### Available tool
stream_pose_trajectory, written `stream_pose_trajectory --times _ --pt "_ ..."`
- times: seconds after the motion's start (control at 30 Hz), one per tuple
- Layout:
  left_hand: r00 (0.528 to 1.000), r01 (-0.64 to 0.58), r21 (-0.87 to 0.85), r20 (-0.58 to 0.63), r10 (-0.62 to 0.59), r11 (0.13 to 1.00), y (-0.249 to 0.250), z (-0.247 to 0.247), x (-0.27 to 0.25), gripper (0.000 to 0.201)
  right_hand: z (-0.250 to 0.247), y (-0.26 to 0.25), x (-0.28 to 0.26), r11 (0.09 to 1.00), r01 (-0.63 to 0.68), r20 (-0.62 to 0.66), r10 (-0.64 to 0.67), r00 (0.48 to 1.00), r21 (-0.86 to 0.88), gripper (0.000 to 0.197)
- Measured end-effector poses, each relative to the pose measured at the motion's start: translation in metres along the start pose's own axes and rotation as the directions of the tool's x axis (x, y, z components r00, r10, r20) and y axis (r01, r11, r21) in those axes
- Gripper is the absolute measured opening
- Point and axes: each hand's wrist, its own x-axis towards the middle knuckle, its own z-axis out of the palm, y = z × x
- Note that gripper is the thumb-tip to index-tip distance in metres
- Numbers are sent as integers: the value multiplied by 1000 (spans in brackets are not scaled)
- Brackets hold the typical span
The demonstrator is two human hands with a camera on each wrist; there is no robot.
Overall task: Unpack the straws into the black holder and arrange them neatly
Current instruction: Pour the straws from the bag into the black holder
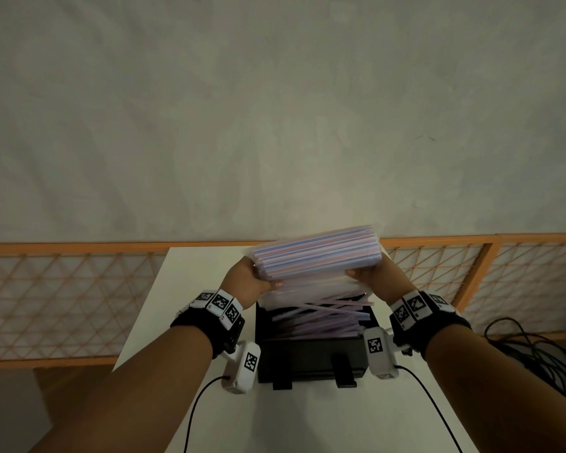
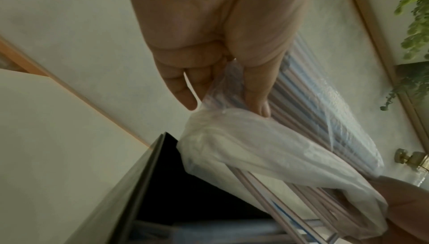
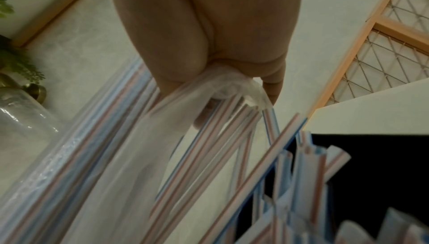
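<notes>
A clear plastic bag of striped straws [image 1: 317, 253] hangs above the black holder [image 1: 311, 358] on the white table. My left hand [image 1: 252, 279] grips the bag's left end and my right hand [image 1: 370, 273] grips its right end. Loose pink and blue striped straws [image 1: 321, 317] lie crisscrossed in the holder under the bag. In the left wrist view my fingers [image 2: 255, 99] pinch the crumpled bag [image 2: 255, 152] over the holder's wall [image 2: 139, 183]. In the right wrist view my fingers [image 3: 271, 90] hold bunched plastic [image 3: 232, 86] while straws [image 3: 243, 156] slide out toward the holder [image 3: 371, 174].
The white table [image 1: 183, 289] is narrow, with its far edge just behind the bag. An orange-framed mesh fence [image 1: 62, 289] stands beyond it. Black cables [image 1: 536, 354] lie coiled on the floor at the right. A glass jar [image 3: 21, 119] and green plants [image 2: 415, 27] appear in the wrist views.
</notes>
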Motion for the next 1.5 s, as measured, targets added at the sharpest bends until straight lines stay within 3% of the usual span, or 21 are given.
stream_pose_trajectory --times 0.2,0.5,0.73,0.97,1.1,1.33,1.5 --pt "1000 15 65 19 -16 998 -1 3 -1 49 2 -1 2 999 -21 0 21 1000 -40 34" --pt "998 -10 4 67 9 1000 1 5 1 60 -4 -1 0 999 -17 6 17 1000 -28 29" --pt "1000 -15 -92 8 16 996 6 5 5 54 -3 0 -6 998 -43 -9 44 999 35 36" --pt "1000 0 -56 19 1 998 2 2 9 60 -6 0 -3 997 -41 -13 42 999 73 50" --pt "1000 -13 -63 23 15 998 4 1 6 58 -3 -1 -1 999 -26 -48 24 999 -22 41" --pt "996 -37 -101 82 45 994 16 -1 4 66 -3 -2 -4 1000 -25 -32 25 999 19 35" --pt "995 -34 -81 87 41 996 17 0 6 60 -5 -4 -4 998 -41 -33 43 999 57 31"
